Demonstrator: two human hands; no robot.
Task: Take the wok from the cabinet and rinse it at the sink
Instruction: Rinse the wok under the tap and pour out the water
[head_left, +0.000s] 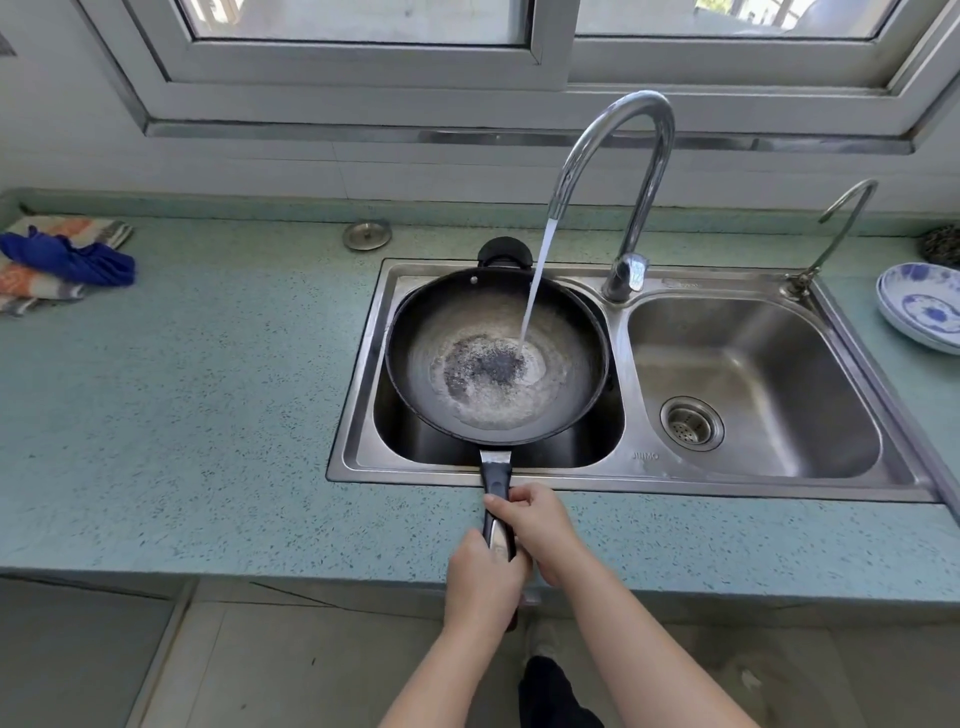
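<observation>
A dark round wok (566, 374) sits over the left basin of the steel double sink (363, 364), its long black handle pointing toward me. Water streams from the tall curved faucet (618, 156) into the wok and pools at its bottom. My right hand (540, 525) grips the handle nearer the pan. My left hand (483, 582) grips the handle's end just behind it. A small black helper handle shows at the wok's far rim.
The right basin (753, 374) has a drain strainer. A smaller tap (841, 223) stands at the sink's back right. Blue-patterned plates (924, 306) lie at far right, cloths (57, 260) at far left, a metal lid (367, 235) behind the sink on the teal counter.
</observation>
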